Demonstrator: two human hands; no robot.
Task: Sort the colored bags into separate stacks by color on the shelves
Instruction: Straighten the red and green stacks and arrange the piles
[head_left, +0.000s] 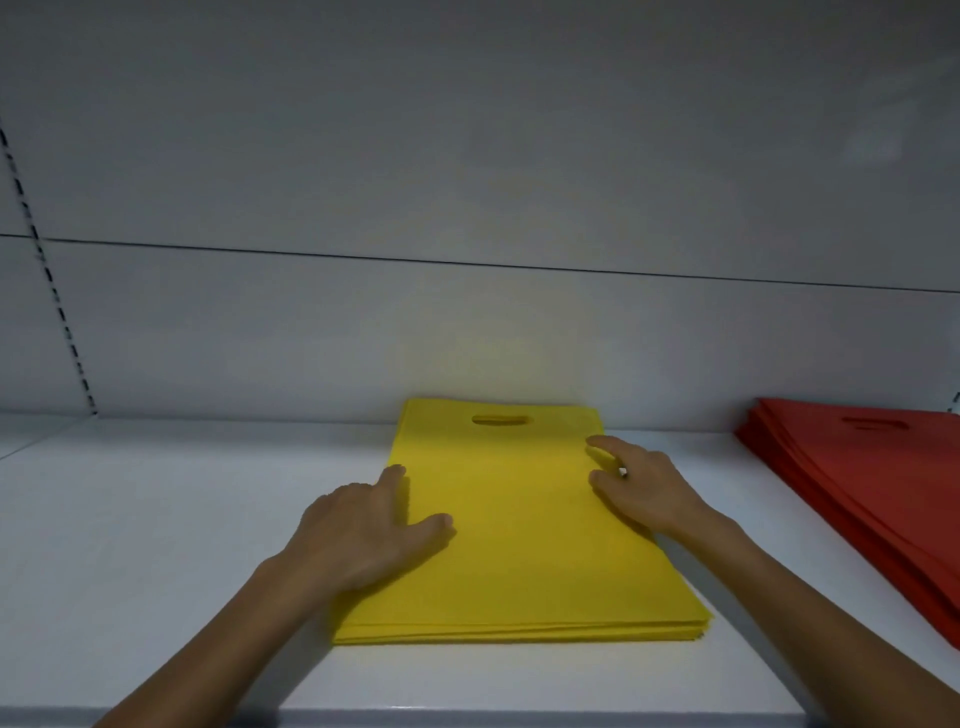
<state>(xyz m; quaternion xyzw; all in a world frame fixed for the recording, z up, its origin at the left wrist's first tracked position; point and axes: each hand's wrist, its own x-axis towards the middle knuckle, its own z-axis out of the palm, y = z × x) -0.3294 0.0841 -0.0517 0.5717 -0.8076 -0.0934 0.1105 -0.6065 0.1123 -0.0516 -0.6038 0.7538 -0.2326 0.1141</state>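
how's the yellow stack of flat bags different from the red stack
The yellow stack of flat bags lies in the centre, whole in view. The red stack of flat bags lies to its right, cut off by the frame. The left hand and right hand rest on the yellow stack; neither touches the red. Both stacks have handle slots at the far end.

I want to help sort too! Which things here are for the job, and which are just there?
For the job: yellow bag stack, red bag stack, white shelf, left hand, right hand.
Just there: grey back panel, slotted upright.
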